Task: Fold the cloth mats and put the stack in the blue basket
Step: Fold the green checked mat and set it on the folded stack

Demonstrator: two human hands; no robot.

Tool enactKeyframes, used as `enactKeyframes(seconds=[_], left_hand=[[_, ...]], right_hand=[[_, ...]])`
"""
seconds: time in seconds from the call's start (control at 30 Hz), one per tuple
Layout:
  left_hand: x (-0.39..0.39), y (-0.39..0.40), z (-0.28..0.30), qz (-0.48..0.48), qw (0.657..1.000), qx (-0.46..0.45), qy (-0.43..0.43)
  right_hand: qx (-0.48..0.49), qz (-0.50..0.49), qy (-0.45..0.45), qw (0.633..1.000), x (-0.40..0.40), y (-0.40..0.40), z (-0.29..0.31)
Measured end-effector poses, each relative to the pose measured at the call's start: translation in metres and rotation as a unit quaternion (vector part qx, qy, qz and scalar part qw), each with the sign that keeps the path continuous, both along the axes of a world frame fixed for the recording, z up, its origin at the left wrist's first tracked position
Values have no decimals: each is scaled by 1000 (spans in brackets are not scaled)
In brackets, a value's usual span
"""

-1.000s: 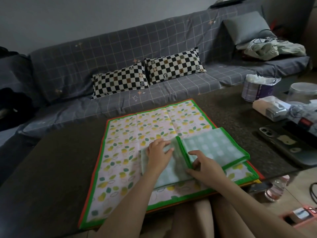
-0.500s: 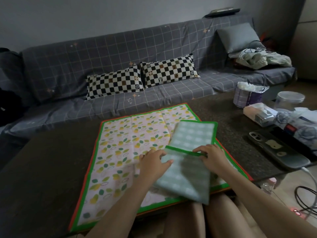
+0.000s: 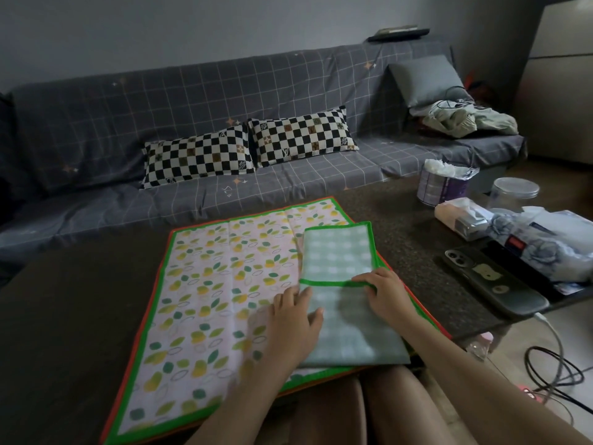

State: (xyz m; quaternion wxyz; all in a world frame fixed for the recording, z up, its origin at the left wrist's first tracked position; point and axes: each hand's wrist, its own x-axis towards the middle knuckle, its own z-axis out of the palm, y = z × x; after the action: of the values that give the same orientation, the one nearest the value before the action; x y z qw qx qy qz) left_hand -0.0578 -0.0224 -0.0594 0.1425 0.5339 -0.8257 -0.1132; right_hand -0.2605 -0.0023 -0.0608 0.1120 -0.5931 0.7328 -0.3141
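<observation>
A green checked mat (image 3: 340,252), partly folded into a long strip with a green-edged fold across its middle, lies on the right part of a spread leaf-print mat (image 3: 218,284) with a green border. An orange mat edge shows beneath it. My left hand (image 3: 296,316) rests flat on the checked mat's left edge. Fingers of my right hand (image 3: 383,292) press on the green-edged fold. No blue basket is in view.
The mats lie on a dark table (image 3: 70,316). At its right end stand a tissue tub (image 3: 442,184), a clear lidded jar (image 3: 513,194), a tissue pack (image 3: 462,216), wrapped packages (image 3: 545,248) and a phone (image 3: 494,284). A grey sofa (image 3: 224,107) stands behind. Cables (image 3: 552,370) lie on the floor.
The checked mat has turned from lying sideways to running front to back on the right of the leaf-print mat. Both hands moved with it, and the view shifted left.
</observation>
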Motion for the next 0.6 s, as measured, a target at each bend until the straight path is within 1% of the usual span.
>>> enactKeyframes(seconds=[0.07, 0.17, 0.2, 0.27, 0.3, 0.33, 0.4, 0.47, 0.6], left_hand=[[-2, 1, 3, -22, 999, 10, -25], [-9, -3, 8, -92, 993, 11, -78], [-11, -5, 8, -103, 991, 25, -83], [-15, -6, 6, -103, 990, 52, -87], [-16, -7, 3, -101, 989, 49, -94], [-16, -7, 0, -97, 989, 38, -101], [-16, -8, -4, -89, 990, 30, -105], [-16, -9, -5, -85, 991, 42, -92], [-16, -9, -6, -82, 992, 48, -87]], right_hand=[[-4, 1, 17, 1000, 1, 0, -1], [5, 3, 50, 999, 2, 0, 2], [14, 8, 73, 997, 2, -1, 4], [58, 12, 162, 985, 7, 1, 11], [72, 14, 201, 977, 12, 3, 12], [80, 23, 222, 971, 17, 5, 13], [99, 46, 216, 970, 30, 14, 10], [121, 61, 193, 972, 37, 22, 1], [153, 16, 188, 970, 31, 28, -6]])
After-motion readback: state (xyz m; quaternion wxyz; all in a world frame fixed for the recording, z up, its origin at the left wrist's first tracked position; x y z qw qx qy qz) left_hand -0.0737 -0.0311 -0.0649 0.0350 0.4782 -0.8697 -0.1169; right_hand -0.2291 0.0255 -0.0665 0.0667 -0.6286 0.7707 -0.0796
